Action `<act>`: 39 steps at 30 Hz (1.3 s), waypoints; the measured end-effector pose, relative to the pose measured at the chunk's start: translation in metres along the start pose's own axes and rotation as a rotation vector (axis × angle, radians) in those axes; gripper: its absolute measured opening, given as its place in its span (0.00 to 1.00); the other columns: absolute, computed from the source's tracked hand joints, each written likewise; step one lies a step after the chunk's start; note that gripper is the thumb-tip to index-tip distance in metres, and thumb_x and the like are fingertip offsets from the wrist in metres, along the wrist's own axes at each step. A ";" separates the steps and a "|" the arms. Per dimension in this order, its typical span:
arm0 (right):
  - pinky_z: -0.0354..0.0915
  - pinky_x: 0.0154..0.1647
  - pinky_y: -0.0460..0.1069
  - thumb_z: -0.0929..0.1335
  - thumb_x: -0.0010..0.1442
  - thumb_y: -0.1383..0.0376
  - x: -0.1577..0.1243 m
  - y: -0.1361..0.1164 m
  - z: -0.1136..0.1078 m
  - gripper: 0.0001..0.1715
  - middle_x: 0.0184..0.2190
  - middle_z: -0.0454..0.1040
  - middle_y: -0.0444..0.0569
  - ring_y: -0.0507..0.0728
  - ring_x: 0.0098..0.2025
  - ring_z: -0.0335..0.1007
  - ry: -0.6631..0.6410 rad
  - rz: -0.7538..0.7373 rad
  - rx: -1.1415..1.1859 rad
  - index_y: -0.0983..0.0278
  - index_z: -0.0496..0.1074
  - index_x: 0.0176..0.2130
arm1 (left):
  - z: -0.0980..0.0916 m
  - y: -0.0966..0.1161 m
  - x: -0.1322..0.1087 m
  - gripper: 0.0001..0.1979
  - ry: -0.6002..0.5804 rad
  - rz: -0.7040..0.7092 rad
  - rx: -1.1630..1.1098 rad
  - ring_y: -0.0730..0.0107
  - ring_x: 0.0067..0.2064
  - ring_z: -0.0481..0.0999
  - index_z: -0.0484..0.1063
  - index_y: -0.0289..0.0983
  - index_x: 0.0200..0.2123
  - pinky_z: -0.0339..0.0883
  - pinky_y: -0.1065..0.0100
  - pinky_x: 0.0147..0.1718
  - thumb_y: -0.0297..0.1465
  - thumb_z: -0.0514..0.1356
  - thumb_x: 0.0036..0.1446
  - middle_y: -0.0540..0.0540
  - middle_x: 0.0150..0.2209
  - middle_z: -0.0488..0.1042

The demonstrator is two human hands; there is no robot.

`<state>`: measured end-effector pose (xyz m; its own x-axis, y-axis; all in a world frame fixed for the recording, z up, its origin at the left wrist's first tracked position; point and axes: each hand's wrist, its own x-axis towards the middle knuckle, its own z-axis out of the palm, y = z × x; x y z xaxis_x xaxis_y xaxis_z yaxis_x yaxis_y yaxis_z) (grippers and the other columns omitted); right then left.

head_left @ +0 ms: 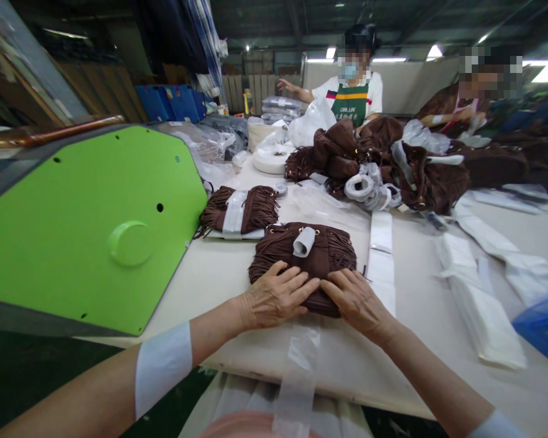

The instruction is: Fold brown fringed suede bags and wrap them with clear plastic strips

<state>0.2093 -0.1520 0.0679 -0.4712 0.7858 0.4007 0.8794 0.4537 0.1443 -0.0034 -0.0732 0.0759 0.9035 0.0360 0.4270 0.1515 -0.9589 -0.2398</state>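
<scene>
A dark brown fringed bag [333, 243] lies on the table in front of me, with gold-coloured eyelets along its top and a rolled whitish wrap [304, 242] on it. My left hand [276, 295] rests on the bag's near left part, fingers stretched out and spread. On the near right part lies my right hand [354, 298], its fingers extended and pressing on the bag. A translucent plastic strip [301, 353] runs from under the bag over the table's front edge. Behind to the left sits another brown fringed bag [262, 207] with a whitish band around its middle.
A green panel machine [91, 225] stands at the left. More brown bags [347, 149] are heaped at the back, near white rolls [274, 159]. White strips [477, 304] and a blue plastic object [545, 328] lie at the right. Two people work across the table [415, 359].
</scene>
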 end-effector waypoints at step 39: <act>0.60 0.46 0.55 0.58 0.59 0.76 -0.022 -0.035 0.008 0.18 0.37 0.73 0.54 0.59 0.40 0.67 0.120 -0.071 -0.124 0.69 0.68 0.46 | 0.020 -0.009 0.001 0.16 0.109 -0.249 -0.053 0.66 0.37 0.75 0.62 0.28 0.52 0.71 0.65 0.33 0.25 0.45 0.62 0.40 0.38 0.74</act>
<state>0.1886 -0.1821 0.0469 -0.5276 0.6941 0.4897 0.8492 0.4452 0.2839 0.0043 -0.0586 0.0617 0.7925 0.2446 0.5586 0.3393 -0.9380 -0.0708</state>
